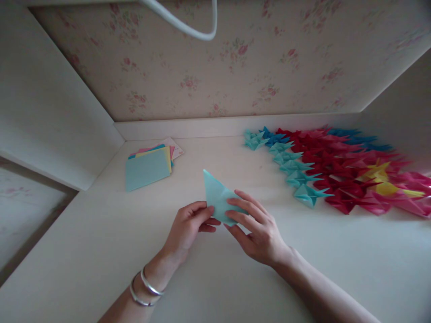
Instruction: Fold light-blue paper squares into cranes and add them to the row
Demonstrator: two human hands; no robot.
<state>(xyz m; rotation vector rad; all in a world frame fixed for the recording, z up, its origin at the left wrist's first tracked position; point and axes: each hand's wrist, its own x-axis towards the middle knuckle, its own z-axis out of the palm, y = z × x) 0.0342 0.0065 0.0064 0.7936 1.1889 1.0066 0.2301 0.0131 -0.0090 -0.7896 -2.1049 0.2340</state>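
A light turquoise sheet of origami paper (pixel 218 197), folded to a pointed shape, is held between my two hands above the white table (pixel 208 287). Its sharp corner points up and to the left. My left hand (pixel 191 224) pinches its lower left edge between thumb and fingers, and two silver bangles (pixel 144 287) circle that wrist. On the other side, my right hand (pixel 259 224) grips the paper's right part, fingers spread over its face and thumb at the bottom edge. The right fingers hide the paper's right corner.
At the back left lies a stack of coloured paper sheets (pixel 148 170), light turquoise on top. Folded paper cranes in turquoise (pixel 310 194), red (pixel 343 199), pink, blue and yellow (pixel 380 177) stand in rows at the right. A white cable (pixel 188 29) hangs before the floral wall.
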